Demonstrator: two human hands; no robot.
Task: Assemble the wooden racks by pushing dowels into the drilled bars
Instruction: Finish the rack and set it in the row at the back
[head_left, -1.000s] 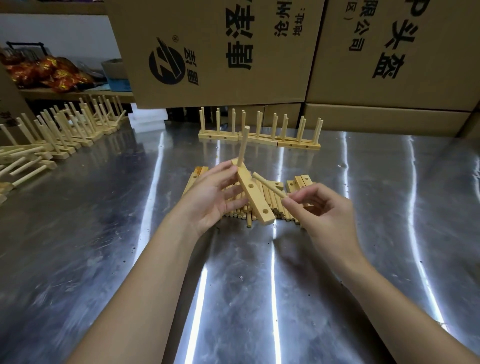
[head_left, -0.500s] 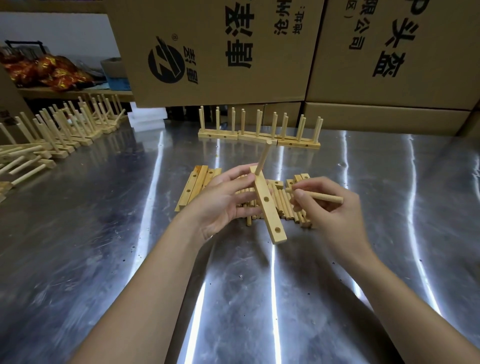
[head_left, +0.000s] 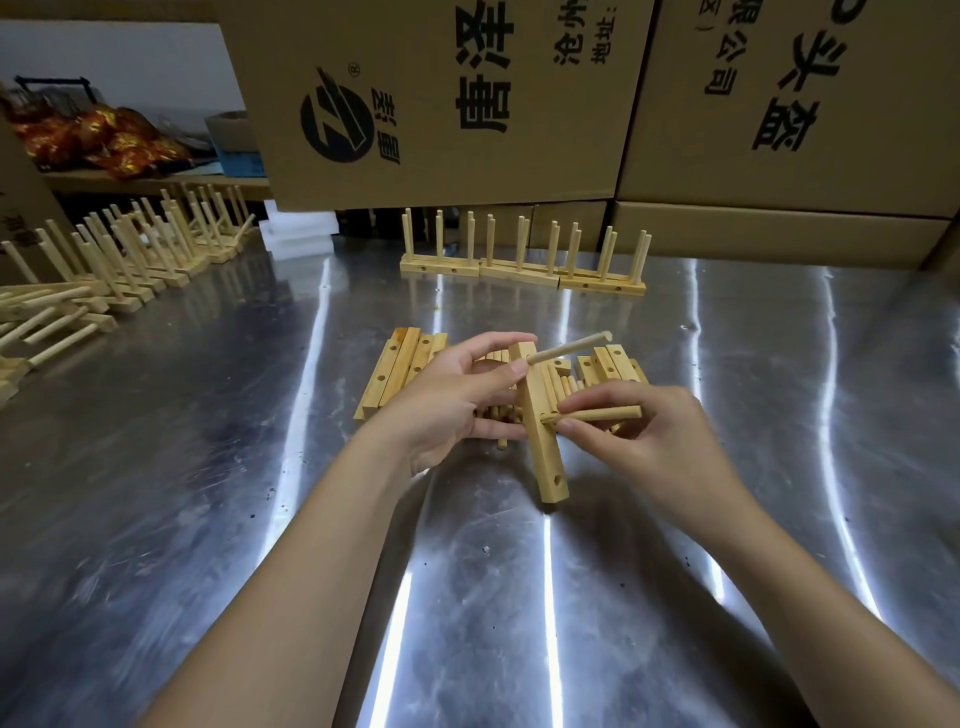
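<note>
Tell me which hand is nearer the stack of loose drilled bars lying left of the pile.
Left. The left hand, gripping the held bar, sits just beside that stack; the right hand pinches a dowel on the other side of the held bar, farther off.

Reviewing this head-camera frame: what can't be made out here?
- Head view: how deep the horizontal light wooden dowel sits in the drilled pale wooden bar; the wood and the right hand hide its tip.
- Loose dowel pile: count hidden behind left hand and bar.
- Brown cardboard box print: cut by top edge.
- Shiny orange packets, far left: too blurred to identify.
</note>
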